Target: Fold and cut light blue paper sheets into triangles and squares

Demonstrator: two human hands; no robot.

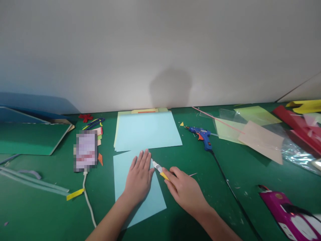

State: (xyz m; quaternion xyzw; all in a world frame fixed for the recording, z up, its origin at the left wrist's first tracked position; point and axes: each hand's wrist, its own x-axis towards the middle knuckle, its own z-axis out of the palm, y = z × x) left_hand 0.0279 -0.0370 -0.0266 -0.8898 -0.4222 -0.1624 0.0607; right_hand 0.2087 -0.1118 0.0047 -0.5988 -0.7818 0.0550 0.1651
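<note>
A light blue sheet of paper (151,204) lies on the green table in front of me. My left hand (140,175) rests flat on it, fingers stretched toward its far edge. My right hand (184,189) is wrapped round a yellow utility knife (164,175), whose blade points up and left. The blade tip is close to my left fingertips, at the paper's upper right edge; whether it touches the paper I cannot tell. Just beyond lies a stack of light blue paper (149,130) with yellowish sheets under it.
A blue hot glue gun (204,135) with a black cord lies right of the stack. A blurred-out phone-like device (86,150) with a white cable is at left. Colored sheets (262,140) and clear plastic lie far right, near a magenta power strip (283,211). A green board (30,137) stands left.
</note>
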